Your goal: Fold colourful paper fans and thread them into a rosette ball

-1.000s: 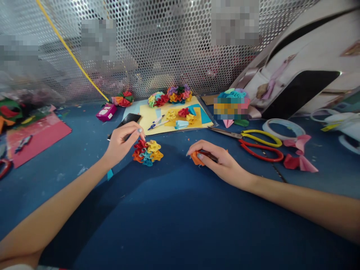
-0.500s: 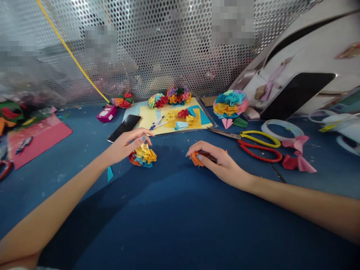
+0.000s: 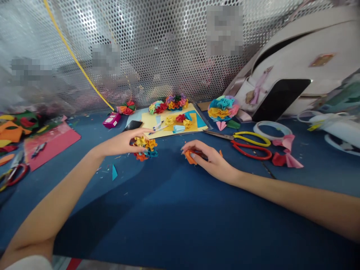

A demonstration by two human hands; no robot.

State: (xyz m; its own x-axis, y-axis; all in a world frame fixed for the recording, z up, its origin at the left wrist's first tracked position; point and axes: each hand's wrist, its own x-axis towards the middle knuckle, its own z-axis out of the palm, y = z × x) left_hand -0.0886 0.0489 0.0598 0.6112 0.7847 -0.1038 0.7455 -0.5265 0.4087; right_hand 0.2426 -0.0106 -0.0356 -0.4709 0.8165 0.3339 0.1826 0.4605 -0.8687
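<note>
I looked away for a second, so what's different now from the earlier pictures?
The colourful paper ball has turned: its yellow ruffles went from upper right to upper left. The left hand, once fingertips at its top, now spans it, thumb in front; how firmly, I can't tell. The camera view shifted too. The right hand still holds orange paper.

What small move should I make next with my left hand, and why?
I'd probably settle the left hand more firmly around the ruffled yellow, orange, red and blue paper ball: it curves around the ball, though how firmly isn't clear, while the right hand holds a folded orange paper piece.
</note>
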